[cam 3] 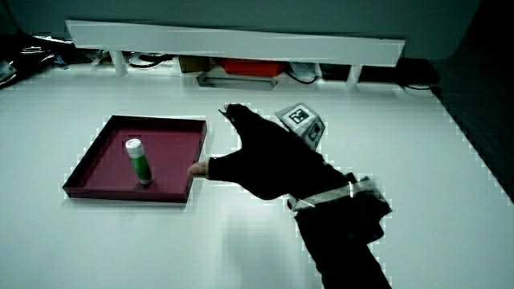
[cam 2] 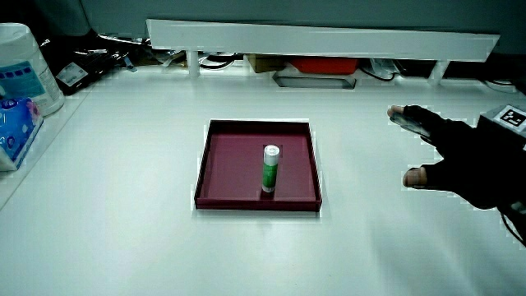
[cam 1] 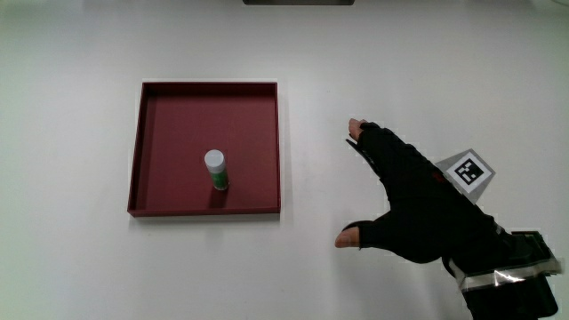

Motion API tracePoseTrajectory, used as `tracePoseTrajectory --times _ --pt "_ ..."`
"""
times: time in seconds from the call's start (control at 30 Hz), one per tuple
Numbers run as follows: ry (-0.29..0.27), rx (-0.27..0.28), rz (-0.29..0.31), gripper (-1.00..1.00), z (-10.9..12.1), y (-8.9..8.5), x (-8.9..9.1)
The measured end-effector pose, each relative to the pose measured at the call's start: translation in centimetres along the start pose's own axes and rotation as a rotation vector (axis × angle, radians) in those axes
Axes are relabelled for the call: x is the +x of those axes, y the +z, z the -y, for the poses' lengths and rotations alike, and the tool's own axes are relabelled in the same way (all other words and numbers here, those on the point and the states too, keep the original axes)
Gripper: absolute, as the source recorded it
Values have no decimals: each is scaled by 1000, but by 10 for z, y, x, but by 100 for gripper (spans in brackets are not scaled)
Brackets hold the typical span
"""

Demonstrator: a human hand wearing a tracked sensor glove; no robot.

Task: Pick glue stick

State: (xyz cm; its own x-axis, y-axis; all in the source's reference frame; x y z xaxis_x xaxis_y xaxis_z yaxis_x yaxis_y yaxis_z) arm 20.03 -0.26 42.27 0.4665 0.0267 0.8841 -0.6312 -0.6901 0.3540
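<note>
A green glue stick (cam 1: 216, 170) with a white cap stands upright in a shallow dark red tray (cam 1: 145, 133). Both side views show the stick (cam 2: 270, 168) (cam 3: 138, 160) inside the tray (cam 2: 214, 131) (cam 3: 88, 160), nearer the person than the tray's middle. The gloved hand (cam 1: 404, 196) hovers over bare table beside the tray, apart from it, fingers spread and thumb out, holding nothing. In both side views the hand (cam 2: 456, 160) (cam 3: 261, 156) shows the same way. A patterned cube (cam 1: 468, 170) sits on its back.
A low white partition (cam 2: 329, 37) runs along the table's edge farthest from the person, with cables and small items under it. A white and blue container (cam 2: 20, 82) stands at the table's edge in a side view.
</note>
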Motion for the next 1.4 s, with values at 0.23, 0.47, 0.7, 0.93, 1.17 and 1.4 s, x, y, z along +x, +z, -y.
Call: tracePoseTrajectory --times 0.23,0.47,0.7,0.93,1.17,1.4 --pt "-92 -36 -45 0 -17 -12 -4" --pt "-103 -66 -111 0 -43 -30 -2" --pt "-80 -98 -193 0 -74 -49 4" --pt "-43 -117 -231 0 -104 -72 18" --pt "-21 -127 -279 0 -126 -92 23" --pt "-21 -130 -327 0 -142 -109 28"
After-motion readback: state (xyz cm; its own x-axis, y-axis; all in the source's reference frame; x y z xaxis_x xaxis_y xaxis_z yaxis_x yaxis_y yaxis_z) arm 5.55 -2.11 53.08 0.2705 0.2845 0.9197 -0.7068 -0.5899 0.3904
